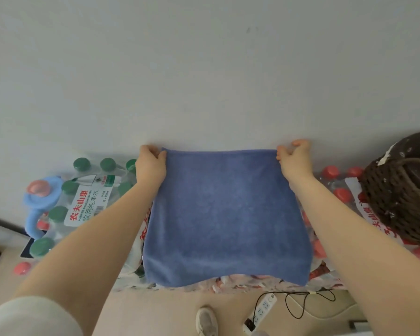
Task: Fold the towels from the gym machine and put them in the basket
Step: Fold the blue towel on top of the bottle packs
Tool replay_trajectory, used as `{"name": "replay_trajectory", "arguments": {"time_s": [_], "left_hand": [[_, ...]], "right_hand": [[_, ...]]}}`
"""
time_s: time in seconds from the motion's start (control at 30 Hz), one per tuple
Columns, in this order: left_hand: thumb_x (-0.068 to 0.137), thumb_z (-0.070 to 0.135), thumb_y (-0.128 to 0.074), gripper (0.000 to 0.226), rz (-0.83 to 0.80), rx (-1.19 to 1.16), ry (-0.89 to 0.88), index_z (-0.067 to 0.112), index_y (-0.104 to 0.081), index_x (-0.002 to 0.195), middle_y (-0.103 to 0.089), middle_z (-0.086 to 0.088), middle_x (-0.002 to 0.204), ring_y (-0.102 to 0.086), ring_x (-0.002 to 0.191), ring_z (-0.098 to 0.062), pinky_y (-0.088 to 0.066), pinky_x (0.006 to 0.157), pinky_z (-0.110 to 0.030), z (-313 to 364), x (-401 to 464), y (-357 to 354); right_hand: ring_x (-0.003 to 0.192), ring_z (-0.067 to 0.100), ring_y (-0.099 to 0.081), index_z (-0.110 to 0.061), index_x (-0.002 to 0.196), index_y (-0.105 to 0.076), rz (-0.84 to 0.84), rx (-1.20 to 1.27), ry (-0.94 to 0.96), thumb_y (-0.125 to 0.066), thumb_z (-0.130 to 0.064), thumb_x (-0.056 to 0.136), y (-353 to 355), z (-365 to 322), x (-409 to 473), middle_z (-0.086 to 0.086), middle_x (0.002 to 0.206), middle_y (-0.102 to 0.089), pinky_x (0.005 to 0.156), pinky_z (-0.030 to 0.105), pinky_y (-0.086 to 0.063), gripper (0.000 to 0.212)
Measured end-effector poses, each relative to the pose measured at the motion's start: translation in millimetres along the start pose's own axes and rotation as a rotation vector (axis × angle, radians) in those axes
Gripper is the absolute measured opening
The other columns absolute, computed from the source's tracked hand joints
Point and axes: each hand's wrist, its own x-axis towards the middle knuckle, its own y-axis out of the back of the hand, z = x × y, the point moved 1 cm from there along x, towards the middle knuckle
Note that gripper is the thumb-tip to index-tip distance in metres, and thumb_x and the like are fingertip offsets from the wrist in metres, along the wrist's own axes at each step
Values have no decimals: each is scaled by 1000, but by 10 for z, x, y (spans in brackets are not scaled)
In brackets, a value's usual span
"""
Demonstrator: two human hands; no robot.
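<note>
Both forearms reach up from the lower corners of the frame, and between them hangs the blue towel [224, 214], stretched flat across the centre, its lower edge sagging a little above the floor. Left hand [150, 164] pinches the towel's upper left corner, fingers curled round the edge; right hand [294, 158] pinches the upper right corner the same way, both just below the pale wall [204, 69] that fills the upper half. At the right edge sits the dark wicker basket [398, 200], a brown patterned cloth inside it, resting on a pack of red-capped water bottles [335, 183]. Left of centre, a pack of green-capped water bottles [87, 197], with a blue plastic jug [38, 202] beside it. Bottom centre, a white power strip [262, 309] with a black cable, and a white shoe [206, 321].
</note>
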Motion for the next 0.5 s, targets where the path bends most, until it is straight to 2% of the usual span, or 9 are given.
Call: {"name": "replay_trajectory", "arguments": {"time_s": [0.07,0.13,0.2,0.27,0.33,0.4,0.43,0.5], "left_hand": [[94,18,-45,34,45,-80,-70,5,-42,124,-51,-10,127,-48,117,-24,-37,93,-29,-39,-118,112],[94,15,-43,40,4,-81,-278,7,-38,133,-43,-6,137,-39,127,-16,-30,106,-27,-78,-373,219],[93,22,-44,48,-207,73,-566,5,-38,137,-41,-9,141,-37,131,-18,-26,109,-30,-205,-691,268],[88,40,-37,62,-416,337,-758,6,-38,139,-40,-13,144,-35,135,-27,-27,112,-40,-439,-912,288],[88,42,-40,64,-479,374,-666,11,-28,143,-32,-9,149,-29,138,-26,-24,114,-37,-568,-1027,391],[93,23,-49,60,-446,264,-516,13,-22,146,-28,-6,150,-26,138,-22,-22,111,-31,-602,-1100,538],[93,18,-49,57,-420,238,-455,14,-25,145,-32,-4,147,-30,134,-20,-26,108,-30,-607,-1150,622],[94,17,-47,35,-414,185,-318,15,-40,128,-47,2,120,-43,113,-17,-36,93,-30,-695,-1259,734]], "right_hand": [[116,24,-49,-11,138,-27,-53,-183,110,-45,-19,95,-26,-44,-297,10,133,-48,91,27,-37,48],[135,21,-33,-9,143,-26,-152,-327,332,-47,-18,95,-110,-78,-741,7,148,-34,105,23,-25,54],[142,19,-21,-8,145,-23,-360,-448,511,-47,-22,95,-252,-38,-1182,7,154,-24,113,26,-14,57],[145,15,-7,-13,148,-15,-534,-705,628,-39,-34,97,-374,88,-1462,3,157,-10,117,35,-2,60],[145,12,2,-21,149,-8,-572,-989,646,-27,-43,98,-355,234,-1559,-3,158,-2,115,43,9,59],[145,12,3,-24,149,-9,-493,-1133,600,-23,-46,98,-213,345,-1578,-4,158,-2,114,48,11,57],[145,13,2,-25,149,-11,-441,-1154,564,-23,-46,98,-125,403,-1587,-5,158,-2,114,49,10,55],[145,16,-1,-28,148,-13,-330,-1120,472,-23,-45,98,55,522,-1634,-3,158,-3,115,48,5,53]]}}
